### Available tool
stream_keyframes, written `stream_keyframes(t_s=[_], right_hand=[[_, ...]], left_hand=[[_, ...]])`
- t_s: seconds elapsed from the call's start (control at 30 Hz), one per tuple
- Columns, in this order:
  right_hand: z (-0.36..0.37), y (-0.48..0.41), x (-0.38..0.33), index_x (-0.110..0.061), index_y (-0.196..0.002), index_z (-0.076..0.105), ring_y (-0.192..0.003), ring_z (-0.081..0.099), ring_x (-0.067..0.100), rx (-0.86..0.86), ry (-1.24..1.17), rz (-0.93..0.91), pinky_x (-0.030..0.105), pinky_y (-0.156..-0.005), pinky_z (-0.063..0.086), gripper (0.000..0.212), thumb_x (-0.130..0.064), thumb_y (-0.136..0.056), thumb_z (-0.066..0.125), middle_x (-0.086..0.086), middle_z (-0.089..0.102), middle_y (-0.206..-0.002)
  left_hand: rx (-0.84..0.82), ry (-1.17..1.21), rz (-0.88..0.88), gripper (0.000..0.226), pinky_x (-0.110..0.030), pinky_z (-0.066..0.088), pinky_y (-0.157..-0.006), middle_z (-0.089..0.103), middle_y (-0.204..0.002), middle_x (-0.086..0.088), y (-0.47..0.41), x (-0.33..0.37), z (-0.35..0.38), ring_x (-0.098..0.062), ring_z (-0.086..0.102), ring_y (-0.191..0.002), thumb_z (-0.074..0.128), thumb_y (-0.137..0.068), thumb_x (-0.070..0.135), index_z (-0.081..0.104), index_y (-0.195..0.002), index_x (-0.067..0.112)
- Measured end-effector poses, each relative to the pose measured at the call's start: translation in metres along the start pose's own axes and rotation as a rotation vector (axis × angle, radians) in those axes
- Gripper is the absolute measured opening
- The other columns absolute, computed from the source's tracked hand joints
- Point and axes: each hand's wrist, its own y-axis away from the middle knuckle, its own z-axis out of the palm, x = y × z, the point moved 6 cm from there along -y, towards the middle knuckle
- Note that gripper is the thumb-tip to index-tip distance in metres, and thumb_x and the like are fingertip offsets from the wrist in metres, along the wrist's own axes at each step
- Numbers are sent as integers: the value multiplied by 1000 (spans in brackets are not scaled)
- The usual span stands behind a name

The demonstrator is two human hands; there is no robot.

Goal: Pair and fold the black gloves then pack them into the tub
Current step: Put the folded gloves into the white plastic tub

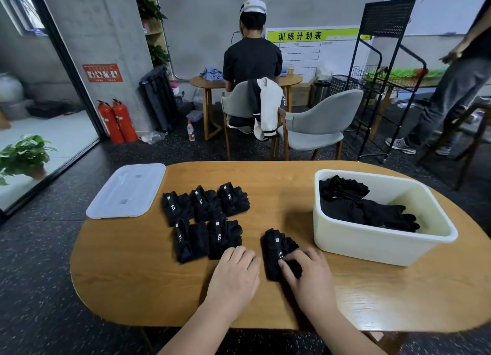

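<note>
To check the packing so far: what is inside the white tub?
Loose black gloves lie heaped in the white tub, mostly toward its left side; bare floor shows at the far right. Anything under the heap is covered.

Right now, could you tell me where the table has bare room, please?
The table is bare this side of the lid, left of the left hand, and this side of the tub. Between lid and tub it is crowded with folded pairs.
</note>
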Motion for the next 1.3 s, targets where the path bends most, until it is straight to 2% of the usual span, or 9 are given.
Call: stream_keyframes(t_s=[0.07,0.2,0.37,0.5,0.73,0.87,1.03,1.2,1.3], right_hand=[[-1,3,7,-38,-91,71,-98,51,9,-36,-86,80,20,-84,43,11,-41,-87,81,-22,58,-97],[-6,4,11,-39,-88,71,-100,54,2,-79,-171,141,5,-86,35,14,-37,-85,84,-25,61,-98],[-13,4,11,-41,-89,68,-97,59,-2,-85,-228,166,10,-82,39,19,-35,-85,86,-25,65,-94],[-19,8,13,-40,-87,67,-95,63,-4,-74,-317,201,15,-81,46,24,-28,-83,88,-25,69,-93],[-25,14,14,-34,-88,67,-91,68,2,-147,-428,258,16,-80,50,26,-24,-81,90,-20,72,-92],[-32,13,11,-29,-106,67,-95,71,3,-173,-608,332,15,-84,52,36,-18,-81,91,-14,75,-97],[-38,5,-10,-32,-143,51,-118,63,-7,-302,-843,437,13,-92,53,63,-33,-89,84,-14,66,-132],[-72,-8,-48,-30,-131,69,-120,69,11,-390,-1016,383,34,-106,52,36,-39,-96,75,-7,76,-124],[-92,-20,-51,-28,-122,74,-115,72,16,-322,-1012,379,46,-107,54,27,-34,-97,76,-2,78,-118]], left_hand=[[-71,28,-67,35,-37,45,-106,63,-118,8,-3,6,-1,-18,51,-116,43,-105,37,71,-122,23],[-156,255,-325,44,-32,38,-111,52,-129,13,-11,15,-13,-12,43,-123,36,-110,46,61,-141,26],[-233,610,-628,49,-35,44,-114,54,-139,8,-28,18,-4,-15,47,-134,48,-107,52,59,-146,24],[-262,858,-776,41,-24,48,-93,62,-138,2,-42,23,-5,-15,62,-121,59,-106,41,55,-142,22],[-134,1164,-987,35,-29,51,-82,65,-121,-2,-35,24,-12,-18,65,-106,77,-97,27,53,-122,26],[-82,1333,-1013,36,-37,60,-85,70,-108,2,-27,15,-17,-17,71,-97,82,-91,21,55,-114,29],[-61,1486,-905,38,-50,62,-94,80,-111,2,-35,4,-40,-20,77,-100,82,-91,20,58,-120,27],[-92,1623,-704,34,-51,61,-95,81,-110,-2,-52,6,-74,-25,78,-103,75,-97,11,57,-125,19],[-78,1680,-648,37,-57,60,-97,80,-112,-7,-64,10,-89,-29,77,-105,74,-97,7,57,-128,15]])
